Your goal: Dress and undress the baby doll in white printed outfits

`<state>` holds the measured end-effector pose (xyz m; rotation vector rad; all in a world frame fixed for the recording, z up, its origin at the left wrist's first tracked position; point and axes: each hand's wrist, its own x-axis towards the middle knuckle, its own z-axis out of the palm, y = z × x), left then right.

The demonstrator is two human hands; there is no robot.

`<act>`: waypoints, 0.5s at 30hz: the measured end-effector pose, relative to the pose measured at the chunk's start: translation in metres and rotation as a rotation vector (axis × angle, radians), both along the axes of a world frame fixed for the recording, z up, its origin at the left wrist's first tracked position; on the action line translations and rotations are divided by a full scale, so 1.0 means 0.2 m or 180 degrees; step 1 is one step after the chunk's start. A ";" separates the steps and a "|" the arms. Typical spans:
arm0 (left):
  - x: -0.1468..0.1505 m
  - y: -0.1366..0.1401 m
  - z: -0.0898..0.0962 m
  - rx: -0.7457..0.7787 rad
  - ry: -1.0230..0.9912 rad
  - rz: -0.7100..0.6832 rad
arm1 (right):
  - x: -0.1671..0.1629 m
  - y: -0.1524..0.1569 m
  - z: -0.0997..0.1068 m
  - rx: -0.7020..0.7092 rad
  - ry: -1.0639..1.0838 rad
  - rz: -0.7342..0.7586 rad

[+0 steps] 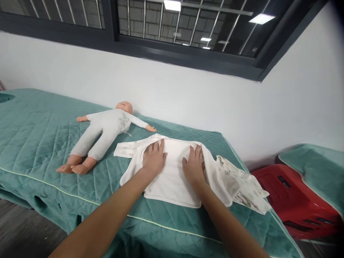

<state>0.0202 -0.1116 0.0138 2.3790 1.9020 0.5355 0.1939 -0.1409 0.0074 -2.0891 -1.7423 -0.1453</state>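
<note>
A small white baby shirt [174,172] lies spread on the green quilted bed cover, its front opened out to both sides. My left hand [155,157] rests on the shirt's left part, fingers spread and partly under the fold near the neckline. On the right part lies my right hand [194,165], its fingers also apart, some of them covered by the cloth edge. To the left a baby doll [107,129] in a white cloth body lies on its back, arms out. Crumpled printed baby clothing [244,184] lies at the shirt's right side.
The green quilted cover [40,136] drapes over the bed's front edge. Behind it runs a white wall [188,96] below a dark-framed barred window. A red plastic stool [295,200] stands off the bed's right end, with green cloth [319,168] over it.
</note>
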 end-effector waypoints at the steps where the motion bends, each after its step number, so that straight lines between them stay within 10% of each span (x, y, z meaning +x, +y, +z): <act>1: 0.00 0.02 0.00 -0.0016 0.0010 -0.0004 | 0.01 0.02 0.00 0.0011 -0.0002 0.0027; 15: 0.06 0.32 -0.08 -0.0042 0.0009 0.0195 | 0.08 0.30 -0.04 0.0230 -0.0355 0.0077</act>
